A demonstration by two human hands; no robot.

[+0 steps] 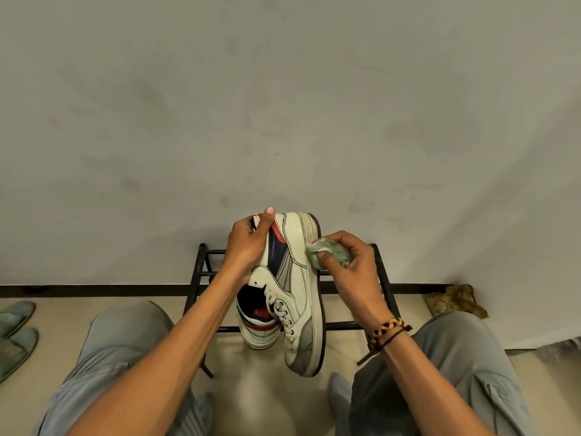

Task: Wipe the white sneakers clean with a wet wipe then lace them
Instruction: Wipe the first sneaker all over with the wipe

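A white sneaker (295, 287) is held in the air above a black metal rack (382, 278), between the person's knees. It is turned on its side, long axis running from the heel at the far end to the grey toe cap nearest the camera, with its sole edge facing right. The left hand (248, 247) grips the heel collar, thumb up over the top. The right hand (352, 262) pinches a crumpled, pale green wipe (327, 251) and presses it against the sole rim near the heel, so the wipe lies just right of the shoe. The leather looks scuffed, with navy, red and grey panels and loosely threaded laces. A second sneaker (257, 335) rests on the rack's near edge behind the first. Wiping seems underway; lacing is likely not yet finished.
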